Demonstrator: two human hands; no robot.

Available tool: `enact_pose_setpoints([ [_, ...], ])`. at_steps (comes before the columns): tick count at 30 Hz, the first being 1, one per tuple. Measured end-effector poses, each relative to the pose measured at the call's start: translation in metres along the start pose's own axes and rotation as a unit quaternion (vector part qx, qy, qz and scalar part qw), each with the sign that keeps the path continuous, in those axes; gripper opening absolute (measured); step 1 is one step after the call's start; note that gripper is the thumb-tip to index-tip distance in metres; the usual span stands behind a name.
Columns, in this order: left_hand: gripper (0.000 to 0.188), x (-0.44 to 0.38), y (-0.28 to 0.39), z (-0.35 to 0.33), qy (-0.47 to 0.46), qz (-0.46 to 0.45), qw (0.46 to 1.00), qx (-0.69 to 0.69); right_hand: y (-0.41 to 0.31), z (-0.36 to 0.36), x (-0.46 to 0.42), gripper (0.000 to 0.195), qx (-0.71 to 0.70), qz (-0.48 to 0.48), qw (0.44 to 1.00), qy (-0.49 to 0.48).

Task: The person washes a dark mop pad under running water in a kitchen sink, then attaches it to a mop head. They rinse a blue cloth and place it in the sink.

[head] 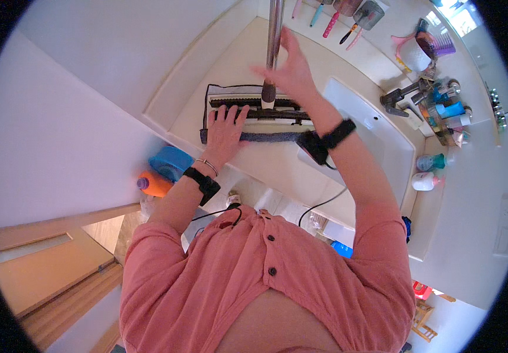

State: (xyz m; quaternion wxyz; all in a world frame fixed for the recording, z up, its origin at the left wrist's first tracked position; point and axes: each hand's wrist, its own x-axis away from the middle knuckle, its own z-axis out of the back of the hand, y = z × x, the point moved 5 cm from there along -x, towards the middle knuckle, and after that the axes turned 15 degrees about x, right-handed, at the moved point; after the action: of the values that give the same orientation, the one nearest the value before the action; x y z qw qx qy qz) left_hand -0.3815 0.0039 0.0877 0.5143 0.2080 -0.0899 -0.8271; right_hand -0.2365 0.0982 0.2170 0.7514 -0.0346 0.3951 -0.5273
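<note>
A flat mop head [280, 115] with a dark frame and a grey cloth pad [271, 137] lies on the cream countertop [232, 66] beside the sink. Its metal pole [274, 39] rises from a joint at the middle of the head. My left hand [226, 132] rests palm down on the left part of the mop head, fingers spread over the frame and thumb near the cloth. My right hand [290, 73] is beside the lower pole, fingers apart and slightly blurred; whether it touches the pole is unclear.
A white sink [390, 141] with a dark faucet [397, 99] lies to the right. Bottles, a soap dispenser [424, 181] and combs line its far side. Toothbrushes hang at the top. A blue basin [170, 162] and an orange bottle [154, 184] stand low at the left.
</note>
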Motion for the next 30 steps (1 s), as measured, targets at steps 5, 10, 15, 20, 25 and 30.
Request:
enact_pose_setpoints([
  [5, 0.09, 0.0, 0.0, -0.01, -0.002, -0.001, 1.0, -0.008, 0.003, -0.025, -0.051, 0.041, -0.315, -0.184, 0.929, -0.069],
  [10, 0.084, 0.005, -0.002, -0.02, -0.015, 0.006, 1.0, -0.006, 0.007, -0.029, -0.051, 0.036, -0.294, -0.18, 0.938, -0.03],
  [15, 0.084, 0.008, -0.006, -0.028, 0.008, -0.016, 1.0, 0.001, 0.005, -0.028, -0.052, 0.04, -0.29, -0.19, 0.938, 0.004],
  [20, 0.082, 0.008, -0.006, -0.032, 0.02, -0.049, 0.999, 0.012, 0.01, -0.031, -0.055, 0.037, -0.3, -0.19, 0.935, 0.003],
  [25, 0.078, 0.013, -0.011, -0.039, 0.046, -0.066, 0.997, 0.004, 0.01, -0.03, -0.056, 0.037, -0.278, -0.181, 0.943, -0.005],
  [30, 0.068, 0.017, -0.012, -0.045, 0.082, -0.1, 0.991, -0.027, 0.003, -0.026, -0.054, 0.032, -0.293, -0.199, 0.935, -0.015],
])
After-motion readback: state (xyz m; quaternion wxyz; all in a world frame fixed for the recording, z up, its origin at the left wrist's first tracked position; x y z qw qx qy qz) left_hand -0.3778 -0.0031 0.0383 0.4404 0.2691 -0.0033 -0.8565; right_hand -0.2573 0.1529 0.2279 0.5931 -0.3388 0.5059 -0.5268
